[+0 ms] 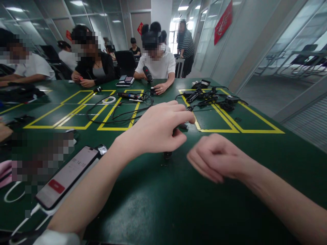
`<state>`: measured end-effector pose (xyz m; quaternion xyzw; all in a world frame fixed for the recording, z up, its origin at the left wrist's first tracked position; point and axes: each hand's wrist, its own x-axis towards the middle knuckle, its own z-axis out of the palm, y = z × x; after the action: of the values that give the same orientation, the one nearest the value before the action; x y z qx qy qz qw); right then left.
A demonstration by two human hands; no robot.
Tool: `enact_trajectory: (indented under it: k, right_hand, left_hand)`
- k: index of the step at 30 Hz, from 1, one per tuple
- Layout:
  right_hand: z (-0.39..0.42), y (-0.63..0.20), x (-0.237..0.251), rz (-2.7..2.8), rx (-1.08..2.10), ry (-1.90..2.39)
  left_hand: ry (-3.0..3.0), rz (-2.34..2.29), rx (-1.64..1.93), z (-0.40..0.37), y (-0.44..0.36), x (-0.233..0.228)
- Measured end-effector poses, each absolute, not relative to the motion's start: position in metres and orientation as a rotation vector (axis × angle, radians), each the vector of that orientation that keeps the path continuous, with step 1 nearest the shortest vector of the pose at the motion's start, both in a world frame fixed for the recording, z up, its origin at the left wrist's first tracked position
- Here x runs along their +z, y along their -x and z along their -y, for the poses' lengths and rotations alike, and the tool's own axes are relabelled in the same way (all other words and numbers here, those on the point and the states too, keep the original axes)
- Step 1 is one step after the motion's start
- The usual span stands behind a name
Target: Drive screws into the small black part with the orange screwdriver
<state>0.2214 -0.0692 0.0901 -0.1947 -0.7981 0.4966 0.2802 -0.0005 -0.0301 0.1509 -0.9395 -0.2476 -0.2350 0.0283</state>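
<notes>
My left hand [158, 127] hovers over the green table [158, 204], its fingers curled down around a small dark object [168, 155] that stands on the table and is mostly hidden beneath the hand. Just to its right my right hand [217, 158] is a loose fist, blurred, with nothing visible in it. Whether the left fingers actually grip the dark object cannot be told.
A phone [65, 177] with a white cable lies at my left. Black cables and a dark tool [130, 97] lie in the yellow-taped boxes, and a pile of black cables and chargers [209, 97] lies at right. Several people sit at the far and left sides.
</notes>
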Motion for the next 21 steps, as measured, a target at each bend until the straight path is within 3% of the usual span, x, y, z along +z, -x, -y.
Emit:
enact_trajectory:
  k: [4,9,21]
  right_hand:
    - [0.018,-0.201,0.055,1.926,0.97,0.883]
    - [0.018,-0.196,0.012,2.114,1.129,0.918]
    - [0.013,-0.197,0.009,2.272,0.889,0.928]
  left_hand:
    - [2.904,0.807,-0.685,0.031,0.001,0.151]
    - [2.88,0.858,-0.672,0.028,0.0,0.149]
    - [2.859,0.935,-0.804,0.02,-0.001,0.143]
